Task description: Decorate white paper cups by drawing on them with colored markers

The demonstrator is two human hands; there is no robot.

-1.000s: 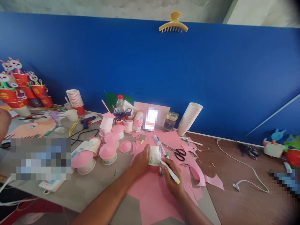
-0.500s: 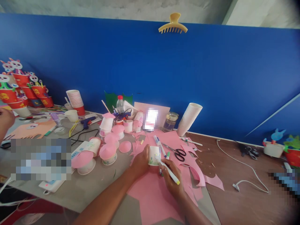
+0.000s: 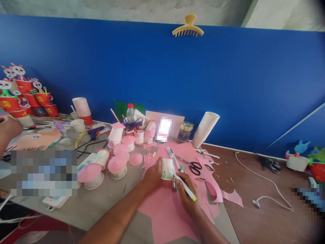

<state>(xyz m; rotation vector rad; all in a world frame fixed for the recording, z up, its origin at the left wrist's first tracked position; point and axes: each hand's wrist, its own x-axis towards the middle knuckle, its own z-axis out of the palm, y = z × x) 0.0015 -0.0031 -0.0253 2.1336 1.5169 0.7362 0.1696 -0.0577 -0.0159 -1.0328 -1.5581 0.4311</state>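
Note:
My left hand (image 3: pixel 154 175) is closed around the left side of a small white paper cup (image 3: pixel 167 168) with green grass and flower drawings. My right hand (image 3: pixel 187 191) grips a white marker with a yellow end (image 3: pixel 189 190), its tip against or close to the cup's right side. Pink paper (image 3: pixel 167 217) lies under both hands. Black-handled scissors (image 3: pixel 195 168) and a few markers (image 3: pixel 170 153) rest just beyond my right hand. On the left stand several cups with pink paper cone tops (image 3: pixel 117 164).
A leaning stack of white cups (image 3: pixel 205 128) and a glass jar (image 3: pixel 185 132) stand at the back. Left are a power strip (image 3: pixel 58 200), a glue gun (image 3: pixel 95 132) and another person's hand (image 3: pixel 10 130). A white cable (image 3: pixel 264 176) lies right.
The other person's hand at the far left has moved a little to the right. My hands, the cup and the marker have hardly moved.

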